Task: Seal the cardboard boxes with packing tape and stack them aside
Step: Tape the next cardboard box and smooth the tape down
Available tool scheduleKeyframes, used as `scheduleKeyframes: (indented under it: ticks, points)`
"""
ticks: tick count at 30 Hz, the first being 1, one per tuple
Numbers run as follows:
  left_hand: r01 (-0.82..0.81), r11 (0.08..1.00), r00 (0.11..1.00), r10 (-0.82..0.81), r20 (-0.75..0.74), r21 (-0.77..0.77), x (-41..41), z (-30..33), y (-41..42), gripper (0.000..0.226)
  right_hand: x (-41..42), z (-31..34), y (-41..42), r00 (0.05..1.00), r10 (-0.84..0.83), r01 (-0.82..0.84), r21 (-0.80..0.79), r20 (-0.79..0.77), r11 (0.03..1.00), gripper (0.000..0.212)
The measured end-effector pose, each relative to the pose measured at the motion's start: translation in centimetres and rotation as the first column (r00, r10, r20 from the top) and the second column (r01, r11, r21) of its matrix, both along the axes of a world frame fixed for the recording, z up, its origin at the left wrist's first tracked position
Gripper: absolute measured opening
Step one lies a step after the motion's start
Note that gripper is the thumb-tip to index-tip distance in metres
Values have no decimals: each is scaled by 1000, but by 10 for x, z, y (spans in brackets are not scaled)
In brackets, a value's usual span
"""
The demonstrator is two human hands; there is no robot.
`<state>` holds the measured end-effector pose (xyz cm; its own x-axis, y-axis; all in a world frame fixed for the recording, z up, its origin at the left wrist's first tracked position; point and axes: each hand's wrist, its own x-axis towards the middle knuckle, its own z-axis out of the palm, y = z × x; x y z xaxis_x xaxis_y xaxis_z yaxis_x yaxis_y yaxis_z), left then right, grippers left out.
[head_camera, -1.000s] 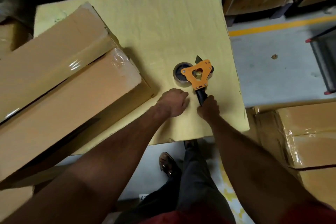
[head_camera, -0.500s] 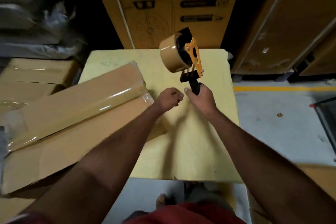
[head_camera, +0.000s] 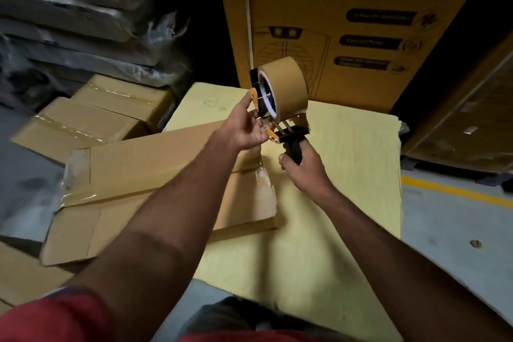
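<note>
Tape dispenser [head_camera: 280, 97] raised, right hand [head_camera: 302, 166] gripping handle, left hand [head_camera: 244, 126] touching frame

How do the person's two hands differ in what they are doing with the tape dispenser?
The right hand grips the black handle of the tape dispenser from below with curled fingers; the left hand has straighter fingers touching the orange side plate. The right hand sits lower, the left higher beside the roll. Both touch the same dispenser, raised above the yellow table.
</note>
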<state>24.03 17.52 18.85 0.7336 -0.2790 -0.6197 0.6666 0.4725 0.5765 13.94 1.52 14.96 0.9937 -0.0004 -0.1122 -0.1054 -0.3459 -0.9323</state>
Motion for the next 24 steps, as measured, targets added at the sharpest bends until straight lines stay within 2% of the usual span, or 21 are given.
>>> scheduleKeyframes:
  ticks: [2, 4, 7, 10, 14, 16, 17, 20, 24]
  points:
    - [38, 999, 999, -38, -4, -31, 1, -4, 5, 61, 11, 1, 4, 998, -46, 42, -96, -36, 995, 23]
    - [84, 993, 996, -86, -18, -82, 5, -6, 13, 55, 19, 1, 10, 993, -97, 86, -143, -71, 986, 21]
    - [202, 970, 978, -206, -17, -135, 15, -10, 31, 38, 21, -4, 26, 978, -159, 155, -41, -136, 987, 15]
    - [305, 947, 951, -308, -14, -104, 26, -14, 41, 35, 20, -7, 40, 964, -217, 225, 42, -154, 973, 15]
    - [342, 936, 938, -345, -31, -81, 43, -20, 49, 20, 26, -2, 55, 954, -271, 281, 68, -125, 957, 10]
    - [376, 926, 926, -376, -36, 17, 52, -18, 54, 16, 29, 1, 60, 951, -284, 291, 46, -122, 956, 12]
    - [411, 904, 911, -411, -29, 119, 57, -16, 57, 20, 30, 1, 62, 949, -287, 293, 29, -127, 956, 15]
    - [481, 772, 846, -533, 11, 417, 68, -12, 63, 25, 30, 0, 65, 940, -310, 312, -2, -141, 950, 19]
    - [437, 690, 814, -577, 74, 577, 81, -16, 65, 24, 32, -2, 72, 931, -329, 332, -8, -155, 943, 16]
